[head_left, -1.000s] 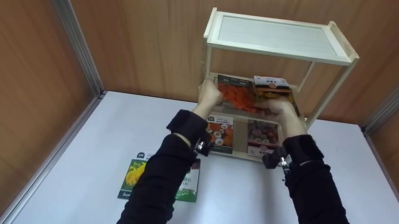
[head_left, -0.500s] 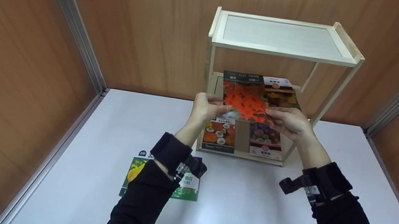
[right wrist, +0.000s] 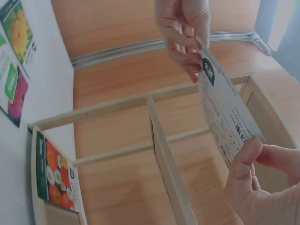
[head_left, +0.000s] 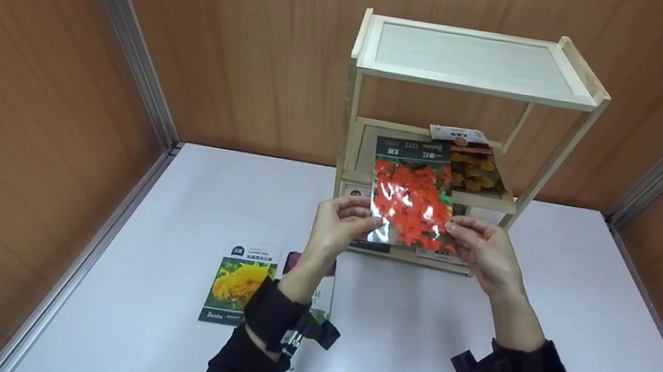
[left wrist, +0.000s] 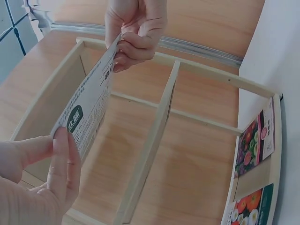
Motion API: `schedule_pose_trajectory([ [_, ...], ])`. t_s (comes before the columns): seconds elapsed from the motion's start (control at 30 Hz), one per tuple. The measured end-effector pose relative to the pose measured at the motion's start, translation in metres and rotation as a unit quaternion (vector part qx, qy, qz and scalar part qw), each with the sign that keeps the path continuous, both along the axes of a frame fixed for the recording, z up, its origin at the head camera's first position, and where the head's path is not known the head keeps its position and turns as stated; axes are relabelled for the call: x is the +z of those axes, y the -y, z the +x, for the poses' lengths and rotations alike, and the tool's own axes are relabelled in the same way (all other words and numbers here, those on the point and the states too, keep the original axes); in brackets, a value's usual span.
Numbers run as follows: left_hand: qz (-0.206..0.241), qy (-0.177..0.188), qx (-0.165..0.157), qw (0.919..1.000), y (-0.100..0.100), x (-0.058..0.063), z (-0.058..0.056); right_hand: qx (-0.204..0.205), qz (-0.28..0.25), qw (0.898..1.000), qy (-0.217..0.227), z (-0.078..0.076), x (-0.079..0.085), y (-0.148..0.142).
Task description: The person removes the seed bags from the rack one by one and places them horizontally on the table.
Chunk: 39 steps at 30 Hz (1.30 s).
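Note:
Both hands hold one seed packet (head_left: pixel 412 191) with red flowers on its front, in front of the wooden shelf's middle board. My left hand (head_left: pixel 335 229) pinches its lower left edge, and my right hand (head_left: pixel 487 253) pinches the lower right edge. The wrist views show the packet's white printed back, seen in the left wrist view as a white sheet (left wrist: pixel 91 101) between the two hands. On the middle board (head_left: pixel 365 152) lies another packet (head_left: pixel 475 169) with orange-yellow flowers, partly overlapped by the held one in the head view.
The shelf's top board (head_left: pixel 469 59) stands above. Two packets lie on the bottom board, one with purple flowers (left wrist: pixel 253 145), one with orange and white flowers (right wrist: pixel 58 173). Left on the white table are a yellow-flower packet (head_left: pixel 236 289) and another packet (head_left: pixel 325 286) partly behind the left wrist.
The red-flower packet has come off the middle board toward the person and lower in view. Both hands moved back with it, and their grip shifted to its two side edges.

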State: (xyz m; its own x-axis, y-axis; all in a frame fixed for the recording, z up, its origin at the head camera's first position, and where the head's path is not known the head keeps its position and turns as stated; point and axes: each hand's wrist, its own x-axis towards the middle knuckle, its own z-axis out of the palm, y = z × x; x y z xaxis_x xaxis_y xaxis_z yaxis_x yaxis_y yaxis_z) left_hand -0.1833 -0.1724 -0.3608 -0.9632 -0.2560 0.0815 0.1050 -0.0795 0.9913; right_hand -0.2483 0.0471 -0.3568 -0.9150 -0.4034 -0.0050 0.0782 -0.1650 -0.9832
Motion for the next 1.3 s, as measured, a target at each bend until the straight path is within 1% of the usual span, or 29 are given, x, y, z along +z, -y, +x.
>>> schedule_pose_trajectory([
  [0.17,-0.016,-0.012,0.010,0.9998,-0.007,-0.016,0.013,-0.033,0.018,0.999,-0.011,0.016,-0.016,-0.003],
  [0.3,-0.024,-0.018,0.020,0.9994,-0.012,-0.028,0.024,-0.057,0.031,0.998,-0.009,0.026,-0.030,-0.005],
  [0.43,-0.044,-0.028,0.033,0.9981,-0.019,-0.030,0.037,-0.079,0.043,0.996,-0.006,0.036,-0.045,-0.006],
  [0.53,-0.069,-0.034,0.044,0.9961,-0.024,-0.032,0.048,-0.094,0.061,0.994,-0.007,0.042,-0.056,-0.006],
  [0.63,-0.083,-0.033,0.051,0.9947,-0.025,-0.040,0.056,-0.104,0.078,0.992,-0.005,0.048,-0.067,-0.005],
  [0.67,-0.085,-0.029,0.053,0.9946,-0.025,-0.044,0.057,-0.105,0.085,0.991,-0.004,0.049,-0.070,-0.004],
  [0.9,-0.075,-0.005,0.068,0.9948,-0.022,-0.102,0.051,-0.120,0.119,0.986,0.011,0.058,-0.097,0.001],
  [1.13,-0.091,0.018,0.089,0.9917,-0.026,-0.127,0.055,-0.130,0.123,0.983,0.040,0.069,-0.125,0.003],
  [1.3,-0.089,0.035,0.090,0.9913,-0.028,-0.138,0.059,-0.131,0.127,0.982,0.056,0.072,-0.139,0.004],
])
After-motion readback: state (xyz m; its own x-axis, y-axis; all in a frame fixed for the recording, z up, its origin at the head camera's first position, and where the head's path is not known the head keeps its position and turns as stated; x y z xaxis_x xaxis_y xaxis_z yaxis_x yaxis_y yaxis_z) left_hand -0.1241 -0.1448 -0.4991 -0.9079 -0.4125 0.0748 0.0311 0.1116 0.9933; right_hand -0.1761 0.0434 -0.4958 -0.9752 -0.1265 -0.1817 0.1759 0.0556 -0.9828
